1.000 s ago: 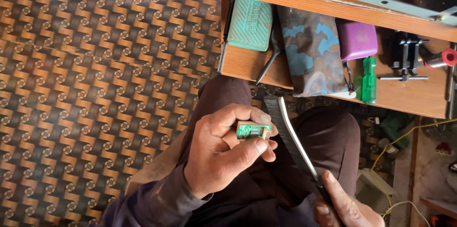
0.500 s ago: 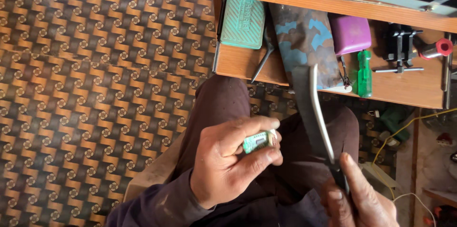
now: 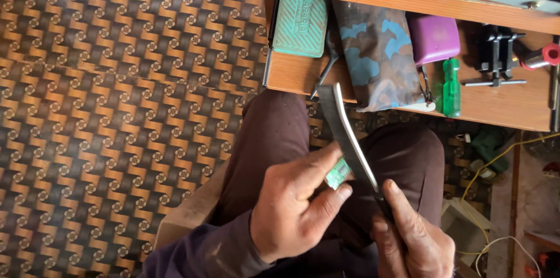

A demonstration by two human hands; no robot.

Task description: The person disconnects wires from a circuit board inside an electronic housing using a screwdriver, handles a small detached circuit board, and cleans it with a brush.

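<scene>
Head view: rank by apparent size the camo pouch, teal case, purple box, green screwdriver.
Largest to smallest, as they look:
1. camo pouch
2. teal case
3. purple box
4. green screwdriver
All lie on the same wooden shelf, so nearness hardly skews it. The pouch overlaps the box's edge, hiding some of it.

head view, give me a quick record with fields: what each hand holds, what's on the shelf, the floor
left hand: pinches a small green part
right hand: grips a long metal blade by its dark handle
contact: blade lies against the green part
wooden shelf: teal case, blue-patterned pouch, purple box, green screwdriver
floor: brown patterned covering
</scene>
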